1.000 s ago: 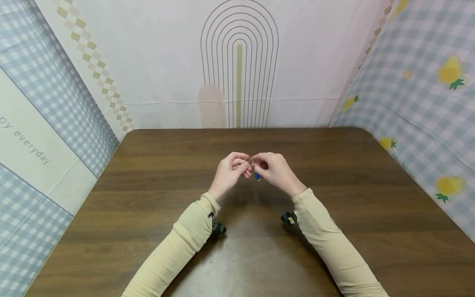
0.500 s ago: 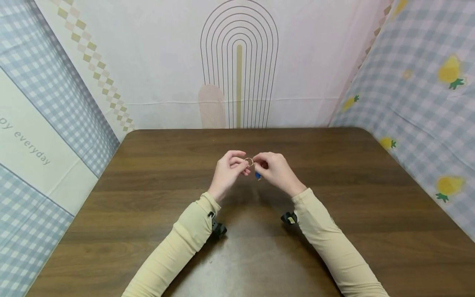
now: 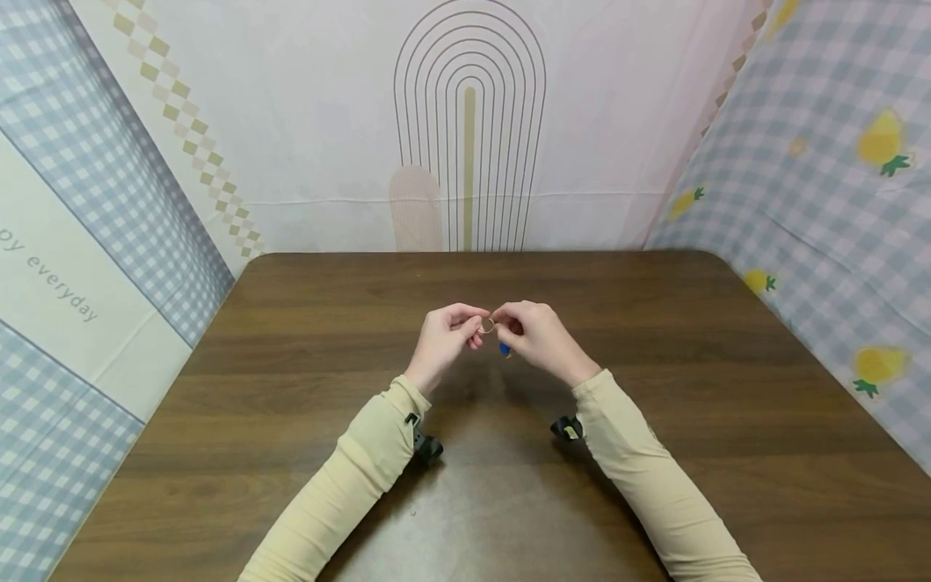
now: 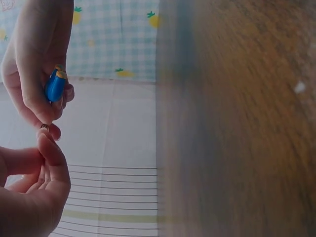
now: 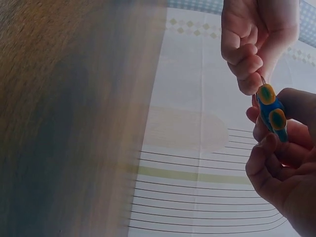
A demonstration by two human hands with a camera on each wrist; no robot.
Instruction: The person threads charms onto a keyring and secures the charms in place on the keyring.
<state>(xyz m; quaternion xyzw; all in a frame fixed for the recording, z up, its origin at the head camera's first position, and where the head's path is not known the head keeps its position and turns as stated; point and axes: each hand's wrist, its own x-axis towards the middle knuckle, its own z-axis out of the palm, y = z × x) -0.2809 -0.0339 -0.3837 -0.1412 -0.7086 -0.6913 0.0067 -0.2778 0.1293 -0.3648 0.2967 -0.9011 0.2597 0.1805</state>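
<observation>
In the head view both hands meet above the middle of the table. My left hand [image 3: 442, 339] pinches a thin metal key ring [image 4: 44, 127] between thumb and fingers. Close beside it, my right hand [image 3: 544, 335] holds a small blue charm [image 5: 274, 109] with orange-yellow ends, and its fingertips reach the ring's right side. Two yellow ovals with green centres show on the charm in the right wrist view. Its lower end [image 3: 505, 349] pokes out below the right fingers; the rest is hidden there by the hand.
The brown wooden table [image 3: 305, 347] spreads beneath both forearms. A black wrist camera [image 3: 427, 446] is strapped to the left sleeve, another camera [image 3: 566, 428] to the right. A white patterned cloth [image 3: 313, 121] hangs behind the table, with checked cloth [image 3: 822, 202] at the right.
My left hand has tipped slightly down and its index finger has come closer to the right fingertips. The ring has turned and sits a little lower. The right hand has barely moved.
</observation>
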